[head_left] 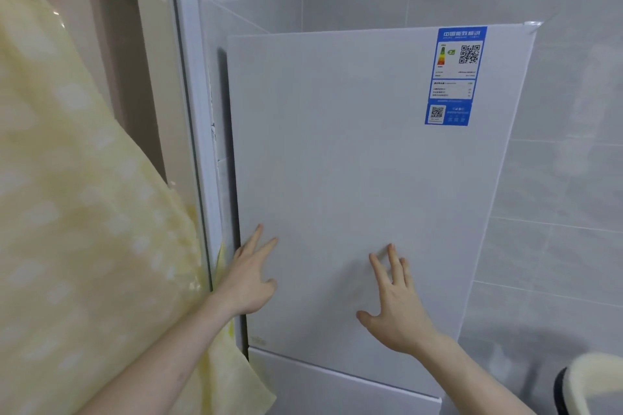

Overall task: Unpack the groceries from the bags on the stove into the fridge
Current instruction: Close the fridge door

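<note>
The white upper door of the fridge [354, 162] fills the middle of the view and looks closed. A blue energy label [453, 76] is stuck near its top right corner. My left hand [249, 280] lies flat against the door's lower left edge, fingers straight and spread. My right hand [396, 307] presses flat on the lower middle of the door, fingers straight. Neither hand holds anything. Below the door, the top of the lower fridge door [337, 387] shows. No bags, stove or groceries are in view.
A pale yellow patterned curtain [84, 212] hangs at the left, touching my left forearm. A white frame [194, 111] stands between curtain and fridge. Grey wall tiles [556, 212] lie behind and to the right. A cream and black object [593, 381] sits at the bottom right corner.
</note>
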Motion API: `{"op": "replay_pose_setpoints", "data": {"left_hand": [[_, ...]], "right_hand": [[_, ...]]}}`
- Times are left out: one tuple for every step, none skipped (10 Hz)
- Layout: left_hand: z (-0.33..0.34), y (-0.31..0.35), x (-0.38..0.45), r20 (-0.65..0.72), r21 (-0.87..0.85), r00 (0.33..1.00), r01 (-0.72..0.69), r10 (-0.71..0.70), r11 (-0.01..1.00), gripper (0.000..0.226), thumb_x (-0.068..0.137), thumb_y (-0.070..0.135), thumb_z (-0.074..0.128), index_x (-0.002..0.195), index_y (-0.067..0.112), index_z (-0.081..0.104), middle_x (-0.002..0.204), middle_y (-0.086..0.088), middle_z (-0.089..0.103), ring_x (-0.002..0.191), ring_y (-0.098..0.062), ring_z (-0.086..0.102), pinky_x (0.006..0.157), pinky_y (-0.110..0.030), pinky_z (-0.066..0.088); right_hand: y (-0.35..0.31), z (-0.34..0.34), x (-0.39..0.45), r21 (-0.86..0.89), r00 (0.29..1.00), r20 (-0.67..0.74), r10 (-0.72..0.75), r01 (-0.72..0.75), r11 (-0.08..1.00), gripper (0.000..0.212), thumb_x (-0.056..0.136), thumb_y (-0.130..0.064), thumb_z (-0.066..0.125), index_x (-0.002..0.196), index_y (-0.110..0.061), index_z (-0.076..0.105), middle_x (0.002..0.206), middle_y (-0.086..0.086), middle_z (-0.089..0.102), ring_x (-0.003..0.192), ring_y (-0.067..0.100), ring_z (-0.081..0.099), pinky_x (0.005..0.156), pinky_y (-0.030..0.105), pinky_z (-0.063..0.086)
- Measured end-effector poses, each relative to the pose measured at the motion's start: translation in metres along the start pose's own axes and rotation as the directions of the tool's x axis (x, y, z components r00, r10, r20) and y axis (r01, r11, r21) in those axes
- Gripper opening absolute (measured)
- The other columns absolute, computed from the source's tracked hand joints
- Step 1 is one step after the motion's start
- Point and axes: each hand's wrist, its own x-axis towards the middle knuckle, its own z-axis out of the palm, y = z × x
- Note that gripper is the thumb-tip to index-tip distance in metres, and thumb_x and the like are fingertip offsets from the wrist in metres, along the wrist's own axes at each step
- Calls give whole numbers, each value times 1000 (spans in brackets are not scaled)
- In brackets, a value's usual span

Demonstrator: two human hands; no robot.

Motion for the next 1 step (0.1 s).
{"op": "replay_pose_setpoints", "data": {"left_hand": [[-32, 27, -20, -112, 14, 981, -156, 157, 988, 79, 91, 31, 63, 160, 39, 25, 169, 19, -15, 158, -16, 7, 125, -32, 17]], "right_hand": [[-25, -29, -15, 211, 1000, 12, -27, 24, 977, 101, 91, -46, 71, 164, -34, 3, 172, -10, -11, 160, 20, 2, 128, 36, 17]]}}
